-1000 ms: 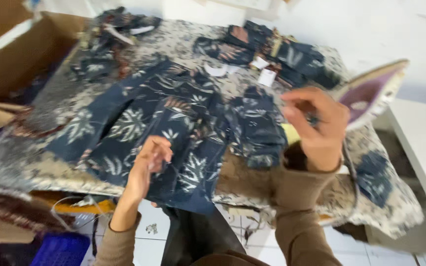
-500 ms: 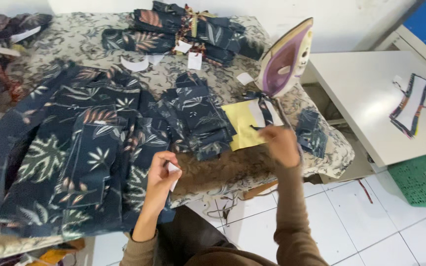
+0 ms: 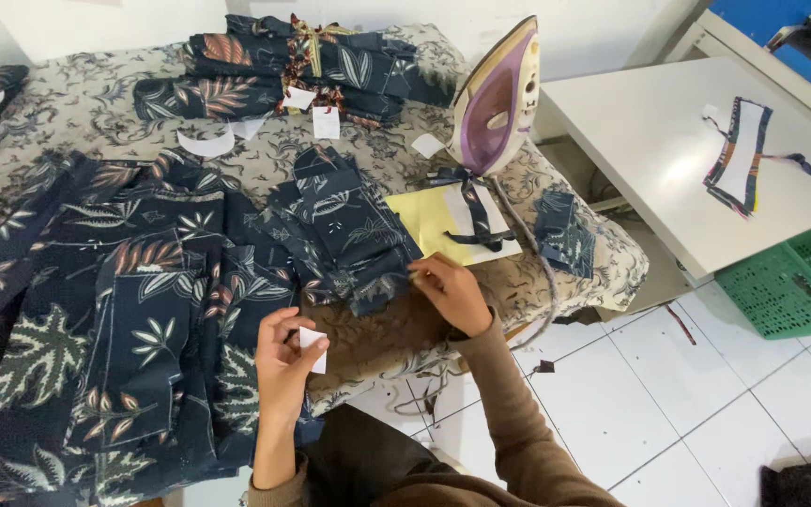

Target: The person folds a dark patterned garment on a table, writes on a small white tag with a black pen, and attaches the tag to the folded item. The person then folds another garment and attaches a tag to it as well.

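My left hand point(image 3: 285, 364) pinches a small white paper tag point(image 3: 313, 344) over the front edge of the padded ironing table point(image 3: 96, 113). My right hand point(image 3: 451, 291) rests on the lower corner of a stack of small dark leaf-print fabric pieces point(image 3: 349, 225), fingers touching the cloth. A large dark blue leaf-print garment point(image 3: 114, 310) lies spread flat to the left of both hands. An upright purple and cream iron point(image 3: 495, 99) stands behind my right hand, its cord point(image 3: 529, 249) trailing past a yellow paper sheet point(image 3: 434, 221).
Folded leaf-print garments tied with ribbon and tags point(image 3: 302, 61) lie at the table's back. A white side table point(image 3: 668, 141) to the right carries a white collar piece point(image 3: 739, 155). A green plastic basket point(image 3: 800, 277) sits on the tiled floor point(image 3: 631, 394).
The view has swung right and steadied. My right hand dropped from near the iron and yellow sheet to the stack of small pieces. My left hand now shows the white tag.
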